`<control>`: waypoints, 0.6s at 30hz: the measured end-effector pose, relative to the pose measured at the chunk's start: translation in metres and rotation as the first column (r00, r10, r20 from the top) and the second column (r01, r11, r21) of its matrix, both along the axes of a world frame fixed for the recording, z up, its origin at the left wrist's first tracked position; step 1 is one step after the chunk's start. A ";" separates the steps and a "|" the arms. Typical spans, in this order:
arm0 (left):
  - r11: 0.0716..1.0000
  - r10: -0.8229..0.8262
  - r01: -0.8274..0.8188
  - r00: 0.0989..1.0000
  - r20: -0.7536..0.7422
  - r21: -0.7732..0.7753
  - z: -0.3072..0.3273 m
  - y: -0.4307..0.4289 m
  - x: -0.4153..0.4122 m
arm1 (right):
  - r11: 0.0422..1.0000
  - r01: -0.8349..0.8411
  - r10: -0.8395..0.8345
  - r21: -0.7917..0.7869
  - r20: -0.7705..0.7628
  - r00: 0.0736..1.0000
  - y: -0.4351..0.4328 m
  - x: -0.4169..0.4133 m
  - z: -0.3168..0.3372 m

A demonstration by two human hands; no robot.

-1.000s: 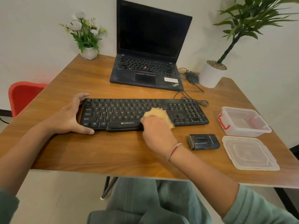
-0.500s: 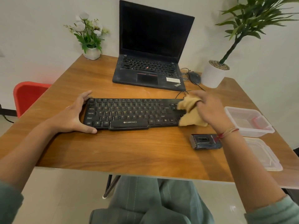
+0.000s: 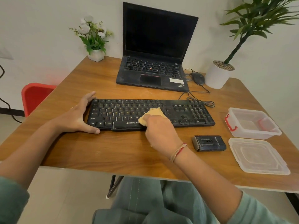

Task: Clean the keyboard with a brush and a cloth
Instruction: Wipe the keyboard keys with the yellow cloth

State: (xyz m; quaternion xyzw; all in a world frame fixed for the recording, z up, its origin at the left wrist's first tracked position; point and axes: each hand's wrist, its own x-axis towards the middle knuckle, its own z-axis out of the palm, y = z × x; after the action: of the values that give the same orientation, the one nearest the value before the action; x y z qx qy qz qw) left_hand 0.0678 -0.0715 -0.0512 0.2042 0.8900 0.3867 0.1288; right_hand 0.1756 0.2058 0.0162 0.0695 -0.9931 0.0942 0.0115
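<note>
A black keyboard (image 3: pixel 186 112) lies across the middle of the wooden table (image 3: pixel 113 151). My right hand (image 3: pixel 160 131) presses a yellow cloth (image 3: pixel 154 113) onto the keys near the keyboard's middle, just right of the space bar. My left hand (image 3: pixel 77 117) clasps the keyboard's left end, thumb along the front edge and fingers at the back corner. A black brush (image 3: pixel 208 143) lies flat on the table in front of the keyboard's right end, untouched.
An open black laptop (image 3: pixel 153 62) stands behind the keyboard, a mouse (image 3: pixel 198 78) and cable to its right. A clear plastic box (image 3: pixel 252 123) and its lid (image 3: pixel 257 156) sit at the right. A flower pot (image 3: pixel 96 54), a potted plant (image 3: pixel 220 75) and a red chair (image 3: pixel 35 96) surround the table.
My right hand swept the cloth from the keyboard's middle to its right end and has come back to the middle. My left hand has kept its hold on the left end.
</note>
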 end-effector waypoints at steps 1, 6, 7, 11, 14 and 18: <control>1.000 0.000 0.000 1.000 0.004 0.002 0.000 0.000 0.000 | 0.997 -0.032 0.034 -0.074 0.035 0.999 -0.001 0.000 0.001; 1.000 0.006 -0.006 1.000 0.018 -0.030 0.003 0.002 0.002 | 0.754 0.010 0.219 -0.657 0.266 0.939 -0.001 0.001 0.012; 0.999 0.005 -0.005 1.000 0.013 -0.036 0.003 0.002 0.003 | 0.654 0.081 0.226 -0.752 0.297 0.928 0.000 0.003 0.013; 0.999 0.005 -0.003 0.999 0.034 -0.034 0.005 0.002 0.003 | 0.250 0.290 0.240 -0.924 0.349 0.906 0.012 0.008 0.017; 1.000 0.015 -0.014 0.999 0.034 -0.019 0.008 0.001 0.007 | 0.006 0.359 0.219 -0.933 0.351 0.910 0.026 0.008 0.018; 0.997 0.069 -0.065 0.987 -0.144 0.033 0.017 0.019 0.026 | -0.131 0.383 0.153 -0.914 0.363 0.919 0.041 0.006 0.014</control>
State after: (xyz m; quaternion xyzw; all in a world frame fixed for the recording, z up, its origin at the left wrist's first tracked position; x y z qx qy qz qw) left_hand 0.0938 -0.0527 -0.0342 0.2038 0.8979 0.3872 0.0478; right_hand 0.1821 0.2467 0.0304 -0.0715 -0.5678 0.8125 -0.1105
